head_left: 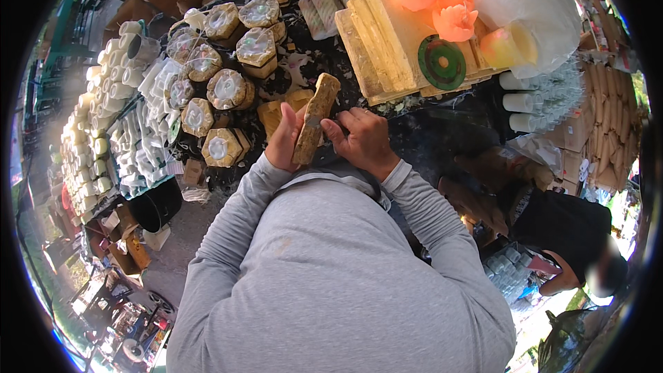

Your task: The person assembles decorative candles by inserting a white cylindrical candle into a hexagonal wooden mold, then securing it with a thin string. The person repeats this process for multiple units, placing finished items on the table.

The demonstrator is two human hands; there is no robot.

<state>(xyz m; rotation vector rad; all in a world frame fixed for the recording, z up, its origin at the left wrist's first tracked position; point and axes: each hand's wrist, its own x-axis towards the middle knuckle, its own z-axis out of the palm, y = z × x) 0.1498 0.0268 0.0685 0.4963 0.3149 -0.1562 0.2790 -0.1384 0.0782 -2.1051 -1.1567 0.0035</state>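
A long, rough yellow-brown mould piece (318, 114) is held upright and slightly tilted in front of my body. My left hand (282, 139) is closed around its lower left side, the thumb along its face. My right hand (362, 139) is at its right edge, fingers curled and thumb pointing at the piece; whether something small sits between those fingertips is hidden. Behind my left hand another yellowish mould piece (271, 119) lies on the dark, crumb-strewn table (314, 62). Several hexagonal moulds (228, 88) with pale, glossy tops stand to the left.
Orange flower-shaped candles (456, 22) and a green disc (442, 62) rest on stacked yellow slabs (376, 41), next to a plastic bag (528, 0). White cylindrical candles (86, 124) crowd the left. Clear glasses (552, 100) line the right. Another person (559, 224) bends at lower right.
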